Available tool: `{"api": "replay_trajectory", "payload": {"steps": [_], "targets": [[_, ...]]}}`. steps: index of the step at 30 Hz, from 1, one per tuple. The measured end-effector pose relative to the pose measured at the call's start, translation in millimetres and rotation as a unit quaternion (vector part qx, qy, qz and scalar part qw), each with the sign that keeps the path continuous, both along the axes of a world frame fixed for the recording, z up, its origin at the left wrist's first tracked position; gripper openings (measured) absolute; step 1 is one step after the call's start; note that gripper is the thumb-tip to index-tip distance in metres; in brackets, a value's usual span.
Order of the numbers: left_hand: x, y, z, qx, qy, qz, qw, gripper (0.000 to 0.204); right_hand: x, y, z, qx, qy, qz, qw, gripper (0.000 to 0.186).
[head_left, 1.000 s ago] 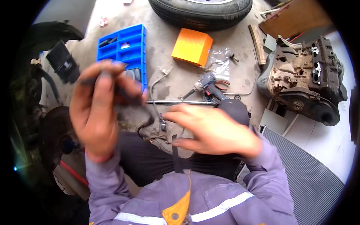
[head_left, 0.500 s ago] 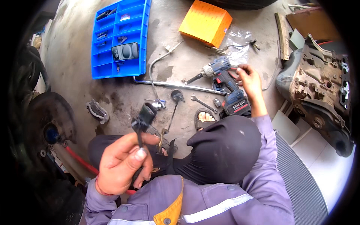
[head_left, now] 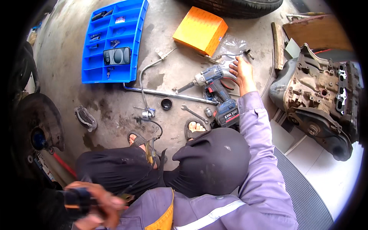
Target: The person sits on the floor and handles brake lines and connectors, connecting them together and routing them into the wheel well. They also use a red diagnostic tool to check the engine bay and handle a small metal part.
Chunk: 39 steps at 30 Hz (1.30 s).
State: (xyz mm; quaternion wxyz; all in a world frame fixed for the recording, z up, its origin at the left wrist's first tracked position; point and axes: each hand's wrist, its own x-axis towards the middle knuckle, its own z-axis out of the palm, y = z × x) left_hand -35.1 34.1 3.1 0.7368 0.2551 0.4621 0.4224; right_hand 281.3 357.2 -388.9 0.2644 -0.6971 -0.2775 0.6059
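My left hand (head_left: 100, 203), blurred at the lower left, is closed around a black cylindrical part (head_left: 78, 202). A thin black cable (head_left: 158, 127) curves over the floor between my feet, and a strand of it seems to run across my trousers towards that hand. My right hand (head_left: 242, 74) reaches forward with fingers slightly parted, at a clear plastic bag (head_left: 230, 46) and a thin lead with a dark metal end (head_left: 249, 55). Beneath its wrist are red-handled pliers (head_left: 229, 83) and a cordless impact wrench (head_left: 219, 90). Nothing shows in its fingers.
A blue compartment tray (head_left: 86, 69) with a phone (head_left: 117, 56) lies at upper left; an orange box (head_left: 200, 30) and a tyre (head_left: 241, 7) are at the back. A metal bar (head_left: 168, 93), black cap (head_left: 166, 104) and spanner (head_left: 194, 114) lie ahead. An engine block (head_left: 318, 96) stands right.
My left hand has dropped down and left with the black part, out of the middle. My right hand has moved forward from beside the impact wrench to the bag. The view has shifted slightly.
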Motion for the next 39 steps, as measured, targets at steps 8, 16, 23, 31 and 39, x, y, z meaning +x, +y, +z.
{"api": "replay_trajectory", "payload": {"steps": [8, 16, 23, 31, 39], "targets": [[58.9, 119.5, -20.3, 0.154, 0.181, 0.201, 0.950, 0.041, -68.4, -85.5, 195.7, 0.132, 0.347, 0.604, 0.705, 0.066], [27.9, 260.0, -18.1, 0.179, 0.244, 0.112, 0.947, 0.045, -29.4, -73.0, 273.8, 0.234, 0.425, 0.289, 0.826, 0.038], [-63.0, 192.8, -213.1, 0.050, 0.601, -0.262, 0.754, 0.037, 28.2, -23.7, 256.2, 0.329, 0.154, 0.256, 0.896, 0.027], [-74.1, 40.0, -392.8, -0.211, 0.619, -0.297, 0.695, 0.043, 56.5, -46.5, 159.2, 0.294, -0.032, 0.288, 0.911, 0.022], [-35.9, 25.9, -423.9, -0.286, 0.526, -0.042, 0.800, 0.050, 28.6, -74.7, 163.9, 0.344, -0.170, 0.392, 0.836, 0.015]]}}
